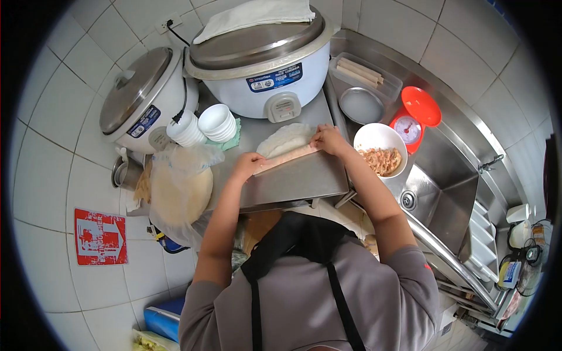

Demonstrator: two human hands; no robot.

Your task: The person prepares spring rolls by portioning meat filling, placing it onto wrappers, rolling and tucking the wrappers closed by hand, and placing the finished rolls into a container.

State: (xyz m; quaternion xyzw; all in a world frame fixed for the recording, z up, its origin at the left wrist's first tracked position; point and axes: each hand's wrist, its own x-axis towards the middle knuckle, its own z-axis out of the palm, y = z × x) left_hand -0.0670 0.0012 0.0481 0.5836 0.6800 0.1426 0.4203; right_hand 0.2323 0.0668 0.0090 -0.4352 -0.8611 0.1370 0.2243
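Steel counter point(293, 190): L hand point(250, 166) & R hand point(330, 140) are holding pinkish roll point(287, 159) by ends, edging pale sheet point(284, 139); prob. rolling step; next move needing even pressure.

This place is a kitchen, apparently commercial: there are two big rice cookers point(225, 90), a steel sink point(448, 196), an extinguisher sign point(100, 237).

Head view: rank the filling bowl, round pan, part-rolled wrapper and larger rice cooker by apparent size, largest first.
1. Larger rice cooker
2. Filling bowl, part-rolled wrapper: too alike to rank
3. Round pan
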